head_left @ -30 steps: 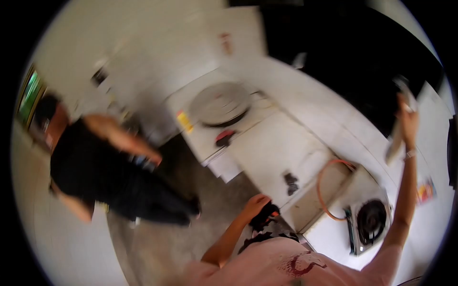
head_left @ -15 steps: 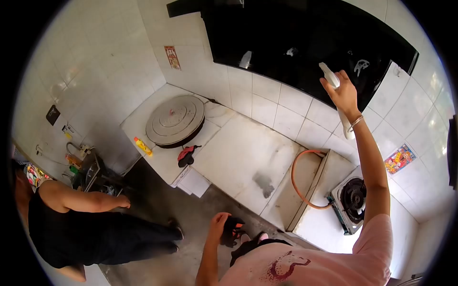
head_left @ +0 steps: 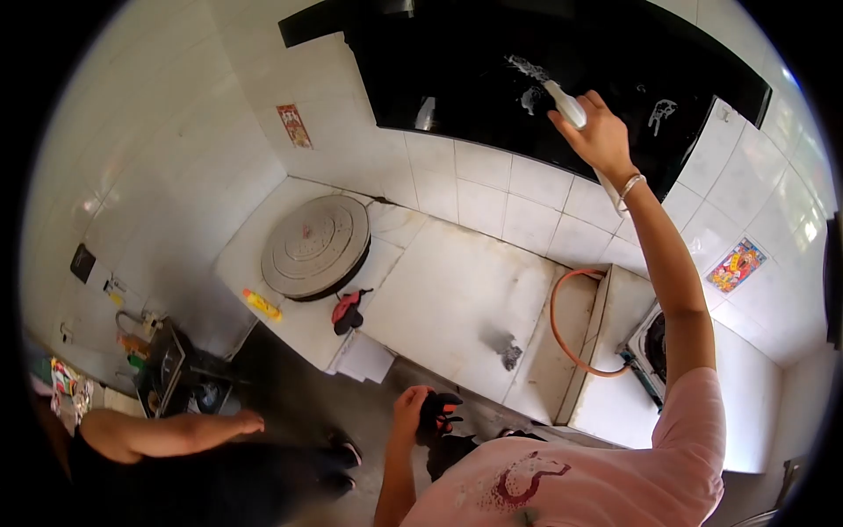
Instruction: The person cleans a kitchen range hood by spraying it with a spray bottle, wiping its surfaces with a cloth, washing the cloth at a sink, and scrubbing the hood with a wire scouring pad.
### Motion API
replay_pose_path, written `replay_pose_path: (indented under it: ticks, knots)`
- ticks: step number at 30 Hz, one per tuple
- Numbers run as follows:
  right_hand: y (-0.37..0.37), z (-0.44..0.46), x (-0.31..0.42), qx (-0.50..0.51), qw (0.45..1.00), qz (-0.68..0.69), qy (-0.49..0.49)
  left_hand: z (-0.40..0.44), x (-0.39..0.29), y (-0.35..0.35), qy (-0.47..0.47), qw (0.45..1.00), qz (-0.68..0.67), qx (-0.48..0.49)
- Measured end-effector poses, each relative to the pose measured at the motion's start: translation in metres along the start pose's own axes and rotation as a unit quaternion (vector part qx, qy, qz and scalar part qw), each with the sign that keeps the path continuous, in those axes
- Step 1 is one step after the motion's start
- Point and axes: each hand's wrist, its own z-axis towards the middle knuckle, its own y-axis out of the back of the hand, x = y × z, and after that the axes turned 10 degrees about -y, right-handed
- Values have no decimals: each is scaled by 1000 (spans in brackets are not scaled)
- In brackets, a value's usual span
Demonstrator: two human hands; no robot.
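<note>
While my left hand (head_left: 410, 409) grips a black-orange bundle (head_left: 436, 416), my right hand (head_left: 602, 139) — closed on a slim white tool (head_left: 565, 104) — has shifted toward ten o'clock.

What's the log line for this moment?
right hand: holds white tool at black panel | left hand: holds black-orange item | panel: white smears

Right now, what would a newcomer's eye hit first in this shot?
The glossy black panel across the top, marked with white smears, and in front of it the right hand gripping a white tool. After that, the big round grey lid near the left end of the pale counter, and the orange hose curving to the stove at right.
</note>
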Motion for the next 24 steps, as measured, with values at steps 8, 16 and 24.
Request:
replay_pose_path:
  ticks: [8, 16, 24]
  knots:
    - [-110, 68, 156, 50, 999, -9, 16, 66, -34, 113, -27, 999, 17, -2]
    - [-153, 68, 186, 39, 996, -15, 80, 84, -57, 147, 36, 999, -25, 7]
    - [-137, 11, 132, 159, 984, -80, 3, 102, -44, 140, 39, 996, -60, 51]
